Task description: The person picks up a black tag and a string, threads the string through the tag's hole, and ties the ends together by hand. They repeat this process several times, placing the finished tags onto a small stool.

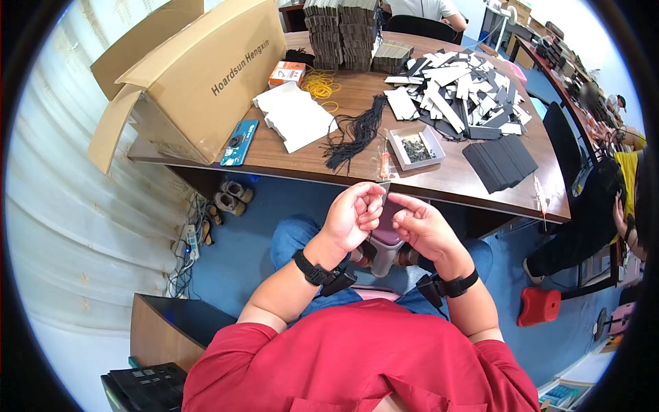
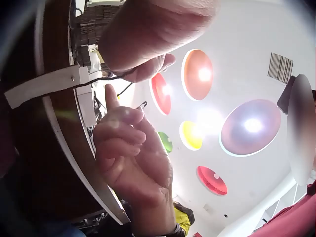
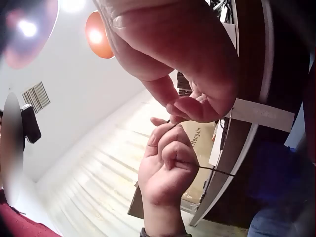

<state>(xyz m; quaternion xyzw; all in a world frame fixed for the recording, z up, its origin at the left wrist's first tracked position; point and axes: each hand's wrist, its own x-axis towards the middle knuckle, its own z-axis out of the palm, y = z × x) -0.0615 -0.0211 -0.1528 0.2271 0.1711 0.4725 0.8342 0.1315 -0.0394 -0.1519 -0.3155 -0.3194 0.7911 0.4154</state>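
Over my lap, at the table's front edge, my left hand [image 1: 349,220] and right hand [image 1: 432,235] work close together on a thin black cord [image 2: 106,78]. In the right wrist view, the cord runs out of the left hand's curled fingers [image 3: 173,153]. The right thumb and fingertips pinch it close to the left fingertips. The right index finger points forward in the head view. A narrow pale tag [image 2: 44,88] with a small hole near one end hangs by the cord, its face turned to the left wrist camera.
On the table [image 1: 274,159] are a cardboard box [image 1: 226,82], white paper [image 1: 295,117], a bundle of black cords [image 1: 357,134] and a small tray [image 1: 412,163] of tiny dark parts. Black cards [image 1: 500,163], a heap of black and white tags [image 1: 453,96] and tall stacks [image 1: 341,34] stand beyond.
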